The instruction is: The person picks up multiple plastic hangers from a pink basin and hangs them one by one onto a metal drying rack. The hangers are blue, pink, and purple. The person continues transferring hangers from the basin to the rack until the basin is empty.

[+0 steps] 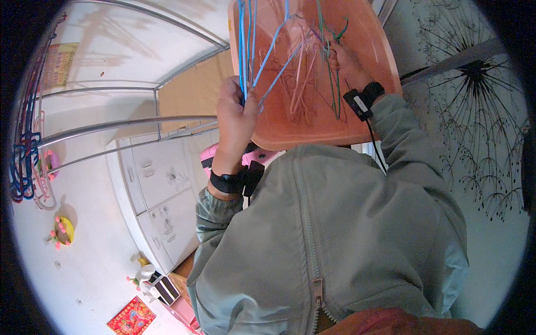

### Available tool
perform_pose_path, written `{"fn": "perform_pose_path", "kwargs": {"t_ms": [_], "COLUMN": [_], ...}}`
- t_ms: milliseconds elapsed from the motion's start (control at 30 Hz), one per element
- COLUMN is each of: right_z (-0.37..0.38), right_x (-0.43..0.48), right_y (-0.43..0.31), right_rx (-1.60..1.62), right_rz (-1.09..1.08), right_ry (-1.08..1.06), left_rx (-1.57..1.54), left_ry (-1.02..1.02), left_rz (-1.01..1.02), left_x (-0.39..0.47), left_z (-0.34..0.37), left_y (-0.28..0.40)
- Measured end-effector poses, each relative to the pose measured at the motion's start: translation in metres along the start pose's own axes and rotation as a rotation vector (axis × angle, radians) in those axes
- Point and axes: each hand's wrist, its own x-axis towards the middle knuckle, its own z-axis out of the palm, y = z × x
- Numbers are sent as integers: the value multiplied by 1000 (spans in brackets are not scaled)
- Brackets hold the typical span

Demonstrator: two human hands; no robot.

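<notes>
My left hand (238, 104) is closed around a bundle of blue clothes hangers (242, 46), over the left edge of an orange plastic basin (364, 25). Inside the basin, at its right side, my right hand (345, 63) reaches among green hangers (337, 94); its fingers are partly hidden, and whether they grip a hanger cannot be told. Pink hangers (299, 88) lie in the basin between the two hands. Both wrists carry black straps with small devices.
Metal rails (125, 123) of a frame run along the left, with more hangers (27, 167) hanging at the far left. Beyond stands a white cabinet (163, 184). A pink object (255, 157) shows beneath the basin, and a wall with a dark plant pattern (473, 73) is at right.
</notes>
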Motion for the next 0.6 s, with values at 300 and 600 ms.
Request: {"fn": "perform_pose_path", "kwargs": {"t_ms": [300,600], "right_z": [-2,-38], "right_x": [-9,26], "right_y": [-4,4], "right_rx": [309,150], "right_rz": [51,-139], "right_ry": [-23,-77], "left_rx": [-44,-121], "left_ry": [217,258], "left_rz": [-25,-42], "left_x": [2,-15], "left_z": [-13,-22], "left_y": [-23,-17]}}
